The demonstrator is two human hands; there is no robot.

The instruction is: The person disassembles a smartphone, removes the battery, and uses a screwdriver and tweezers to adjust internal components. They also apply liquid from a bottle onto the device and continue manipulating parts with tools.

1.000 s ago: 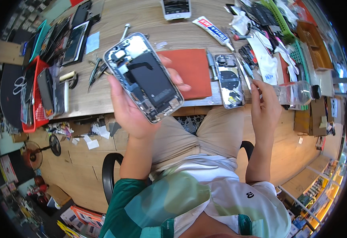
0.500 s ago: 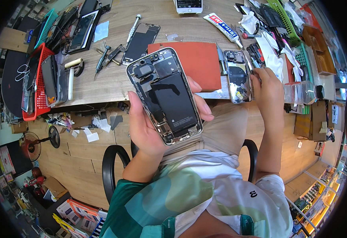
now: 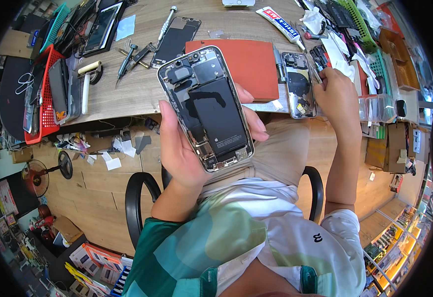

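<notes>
An opened smartphone (image 3: 216,114), its black battery and inner boards showing, rests tilted in my left hand (image 3: 179,148). The thumb presses one edge and the fingertips wrap the other. On the right, my right hand (image 3: 338,94) is at the table's edge with its fingers pinched together. A thin, shiny thing shows by the fingertips, too small to name. Just left of that hand lies a second opened phone body (image 3: 299,86), with loose small parts in its lower end. A red-brown mat (image 3: 246,69) lies behind the held phone.
A screwdriver (image 3: 126,62), a detached phone screen (image 3: 179,39) and a glue tube (image 3: 282,25) lie on the table. A red basket (image 3: 50,94) holds phones on the left. Tissues and tools crowd the right (image 3: 335,52). Below are chair armrests (image 3: 136,208).
The table has shifted slightly upward in view, and the white phone at the far edge is mostly out of frame. My right hand stays pinched beside the second phone; the left still holds its phone.
</notes>
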